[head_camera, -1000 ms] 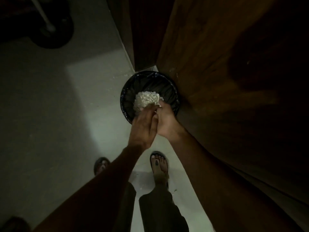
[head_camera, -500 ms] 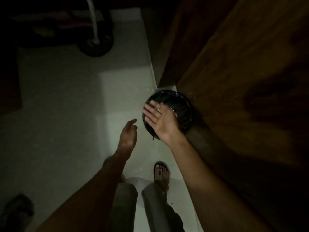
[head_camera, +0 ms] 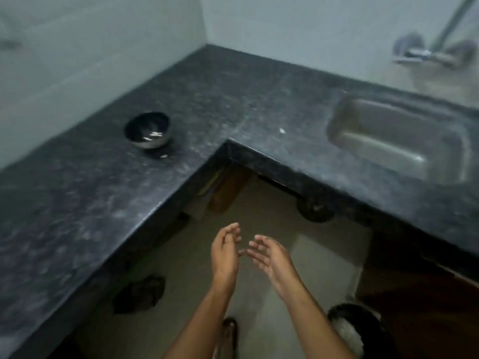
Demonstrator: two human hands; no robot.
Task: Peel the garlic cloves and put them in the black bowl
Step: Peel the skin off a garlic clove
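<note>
The black bowl (head_camera: pixel 147 130) stands on the left wing of the dark stone counter (head_camera: pixel 85 193), with a few pale bits inside that I cannot make out through the blur. My left hand (head_camera: pixel 225 252) and my right hand (head_camera: pixel 269 255) hang in front of me over the floor, well below and to the right of the bowl. Both hands have loosely spread fingers and hold nothing; their fingertips nearly meet. No garlic clove is plainly visible.
A steel sink (head_camera: pixel 396 138) is set in the counter's right wing, with a tap (head_camera: pixel 425 54) on the wall above. A black bin (head_camera: pixel 360 330) with pale scraps stands on the floor at lower right beside a wooden cabinet door (head_camera: pixel 427 307). A dark cloth (head_camera: pixel 141 294) lies under the counter.
I have looked up from the bin to the counter corner. The pale scraps left my hands into the bin, and both empty hands have come away from it and drawn together.
</note>
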